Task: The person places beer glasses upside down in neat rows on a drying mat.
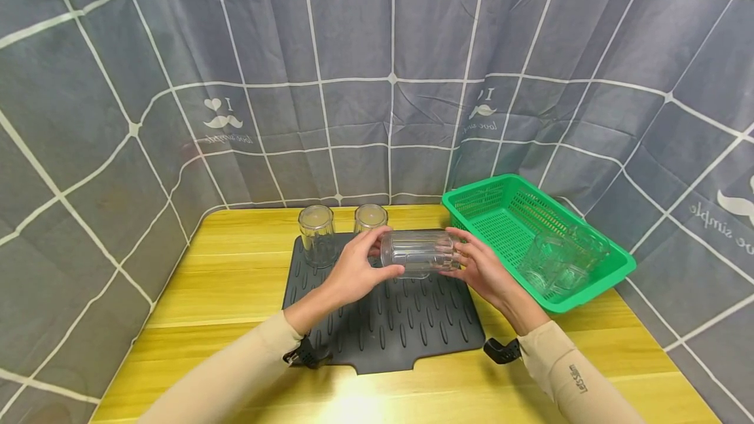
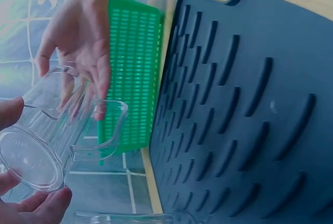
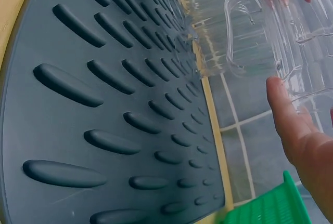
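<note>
Right now a person is holding a clear glass mug sideways above the twelve o'clock half of a dark ribbed mat. Its base is facing nine o'clock and its mouth is pointing toward three, while its handle is jutting out on the mat's side. At the base end, the left grip is grasping the mug, thumb and fingers curling round the glass. At the mouth end, the right grip is lying loose, its fairly straight fingers spreading and touching the glass; how firmly they are pressing, I cannot tell.

A first standing mug is occupying the mat's ten o'clock corner, and a second standing mug, close to twelve, is partly hiding behind the left grip. At three o'clock from the held mug, a green basket is resting on the wooden desk, with clear glasses sitting toward its five o'clock end. Beige sleeves are covering both forearms. Beyond everything, at twelve o'clock, a grey curtain with white grid lines is hanging.
</note>
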Demonstrator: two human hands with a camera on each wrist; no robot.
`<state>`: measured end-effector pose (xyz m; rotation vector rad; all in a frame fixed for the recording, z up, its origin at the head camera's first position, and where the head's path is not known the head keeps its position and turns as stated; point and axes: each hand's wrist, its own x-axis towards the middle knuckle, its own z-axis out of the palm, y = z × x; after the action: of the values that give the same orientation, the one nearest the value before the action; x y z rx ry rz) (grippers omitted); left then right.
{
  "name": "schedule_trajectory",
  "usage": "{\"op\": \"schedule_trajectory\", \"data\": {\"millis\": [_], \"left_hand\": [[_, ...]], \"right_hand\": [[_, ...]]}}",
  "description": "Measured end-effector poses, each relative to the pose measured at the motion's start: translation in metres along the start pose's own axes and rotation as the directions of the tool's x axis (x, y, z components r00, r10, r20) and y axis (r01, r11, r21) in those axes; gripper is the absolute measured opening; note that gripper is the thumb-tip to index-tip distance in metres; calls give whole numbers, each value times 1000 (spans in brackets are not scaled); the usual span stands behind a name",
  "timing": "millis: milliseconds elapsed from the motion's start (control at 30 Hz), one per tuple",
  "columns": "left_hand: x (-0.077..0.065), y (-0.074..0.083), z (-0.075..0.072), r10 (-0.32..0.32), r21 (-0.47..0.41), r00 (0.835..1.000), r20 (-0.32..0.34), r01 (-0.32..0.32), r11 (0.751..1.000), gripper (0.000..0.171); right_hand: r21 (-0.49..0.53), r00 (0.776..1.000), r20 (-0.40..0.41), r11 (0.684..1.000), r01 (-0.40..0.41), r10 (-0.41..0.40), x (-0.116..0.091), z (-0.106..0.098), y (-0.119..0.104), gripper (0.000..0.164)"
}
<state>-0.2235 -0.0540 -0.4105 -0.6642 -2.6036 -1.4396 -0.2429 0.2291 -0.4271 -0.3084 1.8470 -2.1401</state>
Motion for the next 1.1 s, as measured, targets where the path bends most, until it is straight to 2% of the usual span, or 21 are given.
{"op": "schedule_trajectory", "data": {"millis": [233, 567, 733, 933, 1100], "left_hand": [[13, 11, -3, 23, 45, 1000, 0, -23, 999, 72], [30, 23, -4, 14, 139, 1000, 16, -16, 990, 70], [39, 27, -5, 10, 189, 1000, 12, -12, 982, 71], [53, 30, -5, 8, 265, 1000, 9, -10, 964, 70], [65, 33, -4, 11, 315, 1000, 16, -16, 949, 69]], "right_hand": [[78, 1000, 3, 997, -29, 29, 1, -5, 2, 52], [148, 999, 16, 988, -36, 34, 0, -11, 6, 61], [90, 999, 6, 995, -37, 37, -4, -14, 9, 63], [-23, 999, -23, 998, -50, 49, -12, -17, 11, 58], [-77, 998, -29, 996, -55, 53, -17, -18, 13, 56]]}}
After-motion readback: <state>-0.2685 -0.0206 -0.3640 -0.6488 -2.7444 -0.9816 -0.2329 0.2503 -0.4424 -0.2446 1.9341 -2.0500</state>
